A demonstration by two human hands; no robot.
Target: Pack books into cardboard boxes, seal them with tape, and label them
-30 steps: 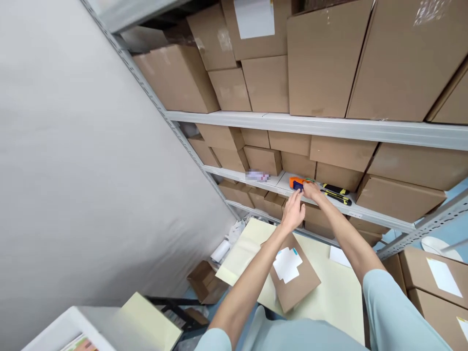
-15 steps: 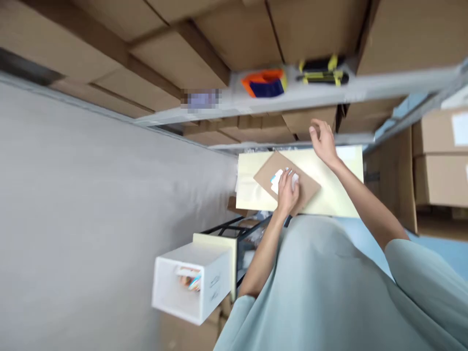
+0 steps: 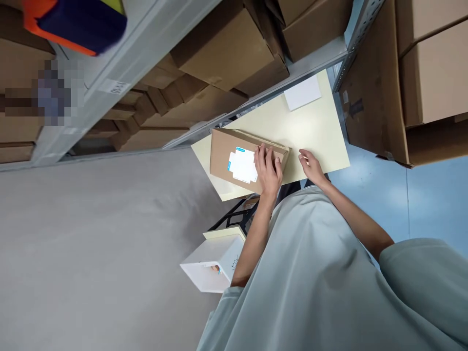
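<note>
My left hand [image 3: 268,169] lies with fingers extended on top of a brown cardboard box [image 3: 219,151], touching the edge of a white label [image 3: 243,165] with blue corners. The box rests at a slant on a pale yellow tabletop [image 3: 314,131]. Just right of the box, my right hand [image 3: 312,167] hovers over the front part of the tabletop with loosely bent fingers. Nothing shows between those fingers.
An orange and dark blue object [image 3: 80,24] sits on the shelf [image 3: 146,53] at upper left, beside a blurred-out patch. Cardboard boxes [image 3: 226,44] fill the shelves. A white sheet [image 3: 302,92] lies on the tabletop. Stacked cartons [image 3: 435,73] stand right; a white bin [image 3: 208,263] stands lower left.
My right hand has left the orange and blue object on the shelf and come down beside the box. My left hand has moved from near that shelf onto the box. The view has tilted down and turned.
</note>
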